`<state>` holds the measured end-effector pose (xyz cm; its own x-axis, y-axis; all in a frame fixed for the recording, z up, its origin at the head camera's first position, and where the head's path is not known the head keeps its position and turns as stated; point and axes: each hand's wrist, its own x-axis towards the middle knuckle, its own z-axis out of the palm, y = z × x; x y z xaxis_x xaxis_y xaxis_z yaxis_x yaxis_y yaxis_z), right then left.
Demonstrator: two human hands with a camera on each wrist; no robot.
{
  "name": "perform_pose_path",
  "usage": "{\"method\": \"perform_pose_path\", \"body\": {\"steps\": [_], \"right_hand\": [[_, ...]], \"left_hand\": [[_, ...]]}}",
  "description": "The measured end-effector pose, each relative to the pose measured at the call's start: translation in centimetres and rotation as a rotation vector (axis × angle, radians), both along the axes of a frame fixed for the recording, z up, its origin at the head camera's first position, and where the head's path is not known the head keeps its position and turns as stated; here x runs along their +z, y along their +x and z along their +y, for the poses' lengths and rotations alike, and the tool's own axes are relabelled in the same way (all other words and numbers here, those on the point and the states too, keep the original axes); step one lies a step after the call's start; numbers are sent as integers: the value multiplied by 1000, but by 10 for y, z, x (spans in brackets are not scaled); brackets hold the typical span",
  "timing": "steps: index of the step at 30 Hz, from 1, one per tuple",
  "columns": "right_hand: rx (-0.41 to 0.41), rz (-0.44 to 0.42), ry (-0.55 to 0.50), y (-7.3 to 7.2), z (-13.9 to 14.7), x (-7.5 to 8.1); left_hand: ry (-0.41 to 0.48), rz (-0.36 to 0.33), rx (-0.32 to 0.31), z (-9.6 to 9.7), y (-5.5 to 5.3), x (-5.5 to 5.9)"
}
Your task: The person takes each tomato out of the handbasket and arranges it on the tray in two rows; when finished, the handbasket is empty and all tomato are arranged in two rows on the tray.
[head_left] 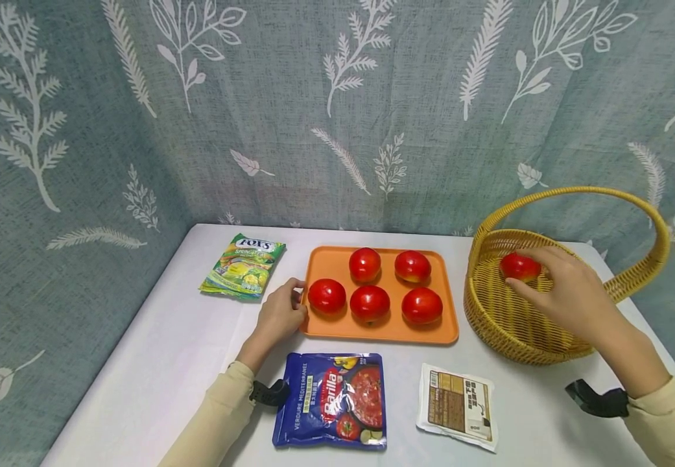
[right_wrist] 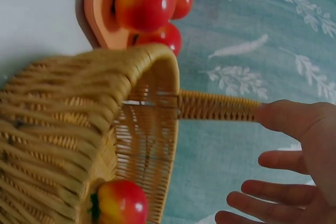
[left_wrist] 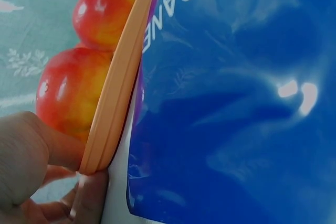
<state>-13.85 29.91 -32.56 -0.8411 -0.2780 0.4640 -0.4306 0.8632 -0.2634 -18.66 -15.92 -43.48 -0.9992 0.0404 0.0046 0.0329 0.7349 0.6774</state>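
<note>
In the head view my left hand (head_left: 281, 314) holds the left rim of an orange tray (head_left: 328, 261); the left wrist view has the thumb over the rim and fingers below. Several shiny red tomato-like fruits (head_left: 369, 303), yellow in patches, sit on the tray. Over the wicker basket (head_left: 491, 327) at the right is my right hand (head_left: 576, 298), fingers spread. Another such fruit (right_wrist: 122, 203), its green stem end showing, is inside the basket, apart from that hand in the right wrist view. From the head it overlaps the fingertips.
The basket's tall handle (head_left: 591, 190) arches up beside my right hand. A blue Barilla pouch (head_left: 331, 402) lies in front of the tray, a white-and-brown packet (head_left: 458, 407) to its right. A green Fox's candy bag (head_left: 244, 267) lies left of the tray. Patterned curtain (head_left: 290, 162) hangs behind.
</note>
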Motion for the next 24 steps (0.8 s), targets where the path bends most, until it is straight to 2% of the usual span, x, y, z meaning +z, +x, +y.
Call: {"method": "perform_pose_path", "body": {"steps": [9,19,24], "right_hand": [[-65,-102,37,-9,5,5],[-96,-134,74,-16,8,-3],[-120,-182,76,-24,11,-6]], "left_hand": [[4,9,-4,-3,-1,-4],[3,51,-17,-8,-2,-15],[7,65,-23,-9,-3,-20]]}}
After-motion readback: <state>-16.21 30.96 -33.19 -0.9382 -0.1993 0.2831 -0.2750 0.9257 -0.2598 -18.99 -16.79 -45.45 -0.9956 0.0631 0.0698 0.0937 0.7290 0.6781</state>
